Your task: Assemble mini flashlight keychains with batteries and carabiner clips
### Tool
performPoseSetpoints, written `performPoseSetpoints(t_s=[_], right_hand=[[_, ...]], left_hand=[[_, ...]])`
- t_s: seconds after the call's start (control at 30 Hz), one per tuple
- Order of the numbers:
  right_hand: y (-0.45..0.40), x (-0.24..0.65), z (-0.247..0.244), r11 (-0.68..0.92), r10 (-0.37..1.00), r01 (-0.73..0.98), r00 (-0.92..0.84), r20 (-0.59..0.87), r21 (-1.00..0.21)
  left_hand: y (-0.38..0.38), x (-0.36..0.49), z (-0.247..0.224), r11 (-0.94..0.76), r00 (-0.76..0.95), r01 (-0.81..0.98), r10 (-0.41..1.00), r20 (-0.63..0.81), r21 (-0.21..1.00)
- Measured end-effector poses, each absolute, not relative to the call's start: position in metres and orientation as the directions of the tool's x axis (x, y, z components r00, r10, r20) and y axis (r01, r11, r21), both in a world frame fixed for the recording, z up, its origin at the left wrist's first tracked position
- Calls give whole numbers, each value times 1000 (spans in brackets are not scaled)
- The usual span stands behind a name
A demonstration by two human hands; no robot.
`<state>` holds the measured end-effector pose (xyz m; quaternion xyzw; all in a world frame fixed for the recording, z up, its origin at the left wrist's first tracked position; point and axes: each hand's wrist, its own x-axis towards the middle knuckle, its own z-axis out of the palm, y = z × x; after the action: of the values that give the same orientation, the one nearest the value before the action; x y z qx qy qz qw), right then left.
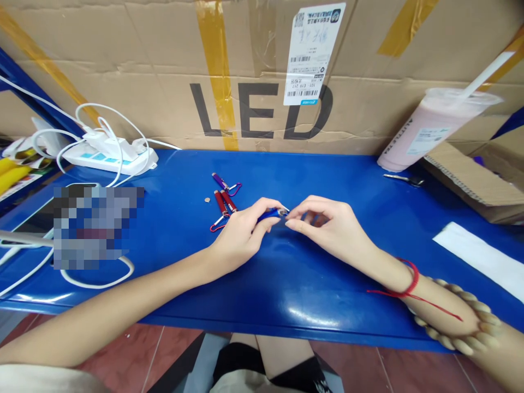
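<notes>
Between thumb and fingers, my left hand grips a small blue keychain flashlight, its metal end facing right. My right hand has thumb and fingertips closed at that end; a thin pale piece shows there, too small to name. Behind my left hand lie two red keychain flashlights with a red carabiner clip. A purple flashlight with a purple clip rests just beyond them. Left of the red ones is a small round metal disc.
A large cardboard box closes off the table's back. At left are a white power strip, white cables and a phone. To the right stand a plastic drink cup, an open carton, and white paper.
</notes>
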<state>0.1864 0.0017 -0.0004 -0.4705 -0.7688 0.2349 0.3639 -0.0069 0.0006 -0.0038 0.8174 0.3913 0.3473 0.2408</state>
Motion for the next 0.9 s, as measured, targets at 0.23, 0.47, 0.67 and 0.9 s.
performPoseSetpoints(t_s=[0.23,0.47,0.67,0.9], right_hand=[[5,191,-4,505,855,762,-378,355,-405],[9,192,-8,564,826,671,-467,317,-481],[5,191,-8,642,741,555,-628,240,-529],[5,194,-8,611,776,597,-583,241,-520]], left_hand=[[0,-6,2,-474,394,456,866,307,753],[2,-5,-1,-441,375,425,881,289,791],[1,-4,-2,-448,362,426,881,306,786],[1,-5,-3,-446,406,408,870,279,797]])
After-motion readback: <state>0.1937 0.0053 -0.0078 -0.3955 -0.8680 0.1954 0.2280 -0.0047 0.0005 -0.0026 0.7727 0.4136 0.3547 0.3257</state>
